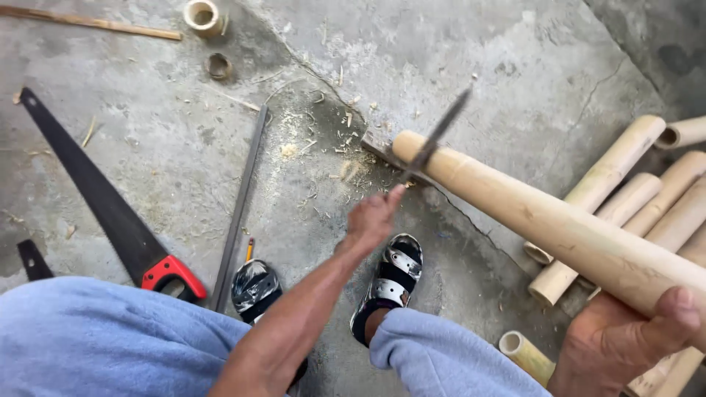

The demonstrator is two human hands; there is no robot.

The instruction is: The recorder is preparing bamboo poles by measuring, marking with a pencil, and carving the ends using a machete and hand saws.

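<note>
Bamboo pole (559, 224): slanted above the concrete floor (515, 66), near end gripped in the right hand (625, 338), fingers clamped around it. Handsaw (103, 198): flat on the floor, well left of the pole. Left hand (373, 218): just below the pole's far end, fingers closed on a blurred blade (434, 140) crossing that end.
</note>
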